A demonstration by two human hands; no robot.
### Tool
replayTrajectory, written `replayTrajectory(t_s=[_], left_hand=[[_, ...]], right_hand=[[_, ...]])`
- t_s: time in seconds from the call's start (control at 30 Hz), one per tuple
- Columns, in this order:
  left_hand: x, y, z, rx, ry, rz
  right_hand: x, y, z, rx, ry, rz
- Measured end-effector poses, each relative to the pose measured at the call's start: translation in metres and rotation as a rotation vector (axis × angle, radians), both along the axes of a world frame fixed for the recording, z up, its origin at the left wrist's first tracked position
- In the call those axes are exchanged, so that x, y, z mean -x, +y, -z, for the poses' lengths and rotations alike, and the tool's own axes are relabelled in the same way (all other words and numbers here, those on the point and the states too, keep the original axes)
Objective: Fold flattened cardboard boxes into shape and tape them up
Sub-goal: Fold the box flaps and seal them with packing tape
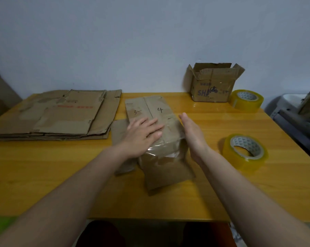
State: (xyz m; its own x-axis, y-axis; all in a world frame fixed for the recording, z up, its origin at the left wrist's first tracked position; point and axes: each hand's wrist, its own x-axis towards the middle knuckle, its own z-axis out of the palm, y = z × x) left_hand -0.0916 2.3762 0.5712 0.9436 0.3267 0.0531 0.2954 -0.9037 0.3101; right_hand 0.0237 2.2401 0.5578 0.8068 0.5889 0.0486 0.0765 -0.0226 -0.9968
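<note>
**Box pressed flat-handed at the middle of the table**

Here, a folded cardboard box [157,122] is seen at the centre of the yellow wooden table [213,184], its top marked with a handwritten 3 and 4, and a strip of clear tape [161,148] is laid over its near edge. The left hand [143,134] is laid flat on the box top, fingers spread and straight, nothing being pinched. The right hand [191,132] is held edge-on against the box's right side, fingers straight and pressed together; whether the palm is truly touching the cardboard cannot be told. A loose flap is spread on the table towards the near edge.

A stack of flattened boxes [56,114] is placed to the left, just beside the box. An open box [213,84] is set at the far right by the wall, with one roll of tape [246,99] beside it. A second roll [245,150] is placed near the right hand.
</note>
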Motion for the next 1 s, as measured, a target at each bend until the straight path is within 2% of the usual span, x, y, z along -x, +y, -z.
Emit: replayTrajectory(t_s=[0.2, 0.3, 0.4, 0.5, 0.6, 0.7, 0.77, 0.87, 1.0], left_hand=[[-0.003, 0.001, 0.018, -0.049, -0.167, -0.018], [-0.002, 0.002, 0.021, -0.038, -0.252, -0.024], [0.002, 0.001, 0.019, -0.006, -0.326, -0.019], [0.006, -0.002, 0.019, -0.016, -0.275, 0.02], [0.013, -0.002, 0.024, -0.076, -0.244, 0.036], [0.018, -0.008, 0.026, -0.1, -0.23, 0.017], [0.021, -0.01, 0.026, -0.061, -0.205, 0.009], [0.032, -0.004, 0.022, 0.072, -0.135, 0.053], [0.058, 0.017, 0.021, -0.097, -0.045, 0.104]], right_hand=[[0.006, -0.002, 0.035, -0.075, -0.203, -0.013], [-0.004, -0.005, 0.041, 0.012, -0.328, -0.036], [-0.019, -0.018, 0.04, 0.196, -0.55, -0.173], [-0.026, -0.029, 0.033, 0.271, -0.674, -0.282], [-0.025, -0.033, 0.027, 0.301, -0.714, -0.306], [-0.022, -0.037, 0.02, 0.456, -0.799, -0.32], [-0.013, -0.034, 0.012, 0.582, -0.906, -0.292], [0.01, -0.016, 0.001, 0.599, -1.018, -0.278], [0.018, -0.008, 0.003, 0.624, -1.123, -0.305]])
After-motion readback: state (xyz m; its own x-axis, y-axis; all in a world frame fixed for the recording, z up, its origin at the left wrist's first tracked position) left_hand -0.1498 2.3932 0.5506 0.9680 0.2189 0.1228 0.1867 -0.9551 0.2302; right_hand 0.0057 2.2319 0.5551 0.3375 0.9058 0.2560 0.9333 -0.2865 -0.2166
